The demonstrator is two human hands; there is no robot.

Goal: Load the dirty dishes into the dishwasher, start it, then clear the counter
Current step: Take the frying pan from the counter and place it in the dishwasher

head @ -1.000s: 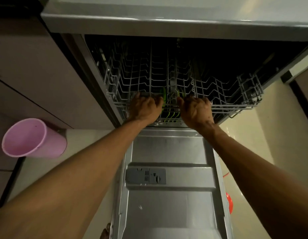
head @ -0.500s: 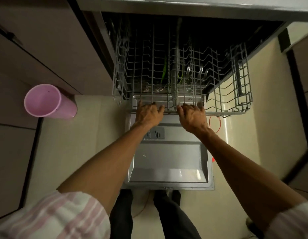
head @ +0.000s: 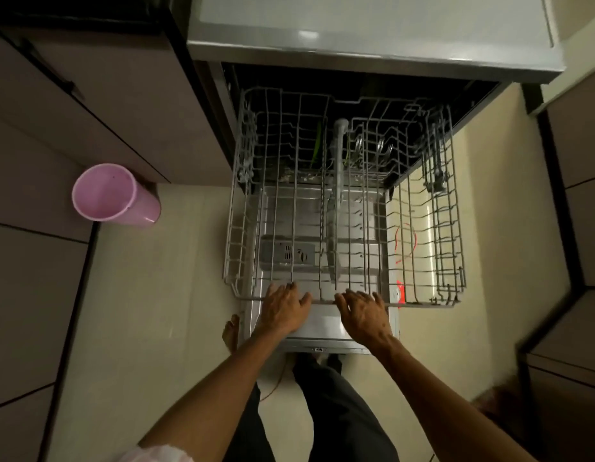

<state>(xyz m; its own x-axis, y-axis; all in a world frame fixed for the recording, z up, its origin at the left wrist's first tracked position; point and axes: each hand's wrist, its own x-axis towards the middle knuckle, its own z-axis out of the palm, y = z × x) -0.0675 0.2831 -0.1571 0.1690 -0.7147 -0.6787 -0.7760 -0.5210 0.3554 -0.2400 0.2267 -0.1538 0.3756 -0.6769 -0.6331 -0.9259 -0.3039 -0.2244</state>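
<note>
Upper wire rack [head: 342,208] is seen pulled far out over the lowered dishwasher door [head: 322,325]; its near rail is touched by both hands; left hand [head: 284,310] is laid on the rail, fingers fairly straight and spread; right hand [head: 364,311] likewise (no curl round the wire can be made out); green-edged plates [head: 317,145] are stood on edge at the far end, below the rack; pink bucket [head: 114,195] is seen on the floor, far left, well apart.

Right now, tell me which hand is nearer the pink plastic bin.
The left hand, on the grey wire dishwasher rack's front rail; the pink plastic bin stands on its side, while the right hand lies farther away.
</note>
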